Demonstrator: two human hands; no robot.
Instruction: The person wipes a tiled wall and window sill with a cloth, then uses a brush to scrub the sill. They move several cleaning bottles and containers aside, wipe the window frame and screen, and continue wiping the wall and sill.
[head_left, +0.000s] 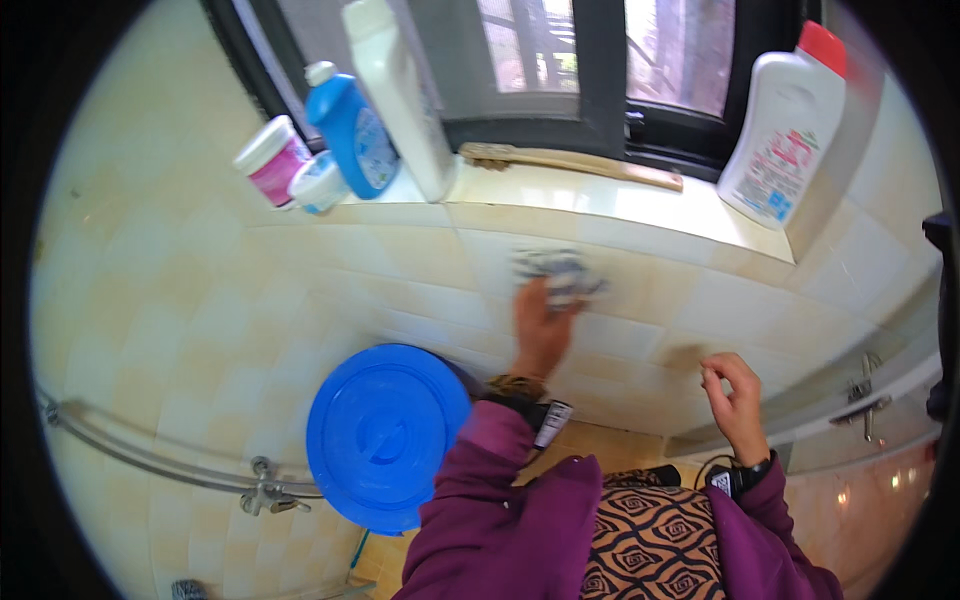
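My left hand presses a crumpled blue-and-white patterned cloth against the tiled wall, just below the window sill. The cloth is blurred. Lower and to the right, my right hand hangs near the wall with its fingers curled; nothing shows in it. On the sill above lies a wooden-handled brush, bristles at its left end. A white bottle with a red cap stands at the sill's right end.
At the sill's left are a blue bottle, a tall white bottle, a pink-and-white tub and a small white-and-blue tub. A blue lidded bin stands left of my arm, beside a wall faucet. Another faucet is at right.
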